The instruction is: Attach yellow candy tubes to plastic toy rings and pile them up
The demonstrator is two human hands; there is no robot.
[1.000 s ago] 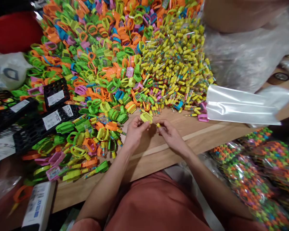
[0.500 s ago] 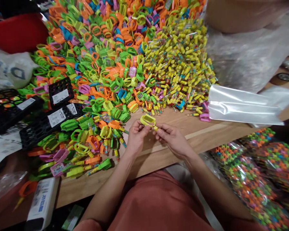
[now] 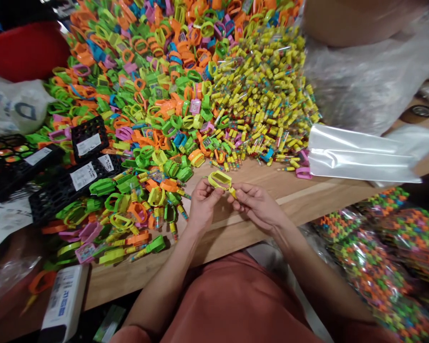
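Note:
My left hand [image 3: 204,202] pinches a yellow plastic toy watch [image 3: 219,180] by its lower side, in front of the big pile. Beside it my right hand [image 3: 253,202] is closed on a small yellow-capped tube [image 3: 232,192], most of it hidden by the fingers. The tube's yellow end meets the right end of the watch; whether the two are joined I cannot tell. Left of my hands lies a heap of toy watches [image 3: 121,221] with tubes attached to some. Ahead is a pile of loose yellow-capped tubes [image 3: 264,95].
A large pile of coloured toy watches [image 3: 153,90] covers the far table. Black plastic crates [image 3: 89,136] stand left, near a white box [image 3: 64,302]. Clear plastic bags [image 3: 361,155] lie right. Packed bags of colourful pieces [image 3: 375,267] sit below the wooden table edge [image 3: 307,214].
My right hand has shifted slightly right and the yellow end of the tube shows more at the watch's end. My left hand keeps its hold on the watch.

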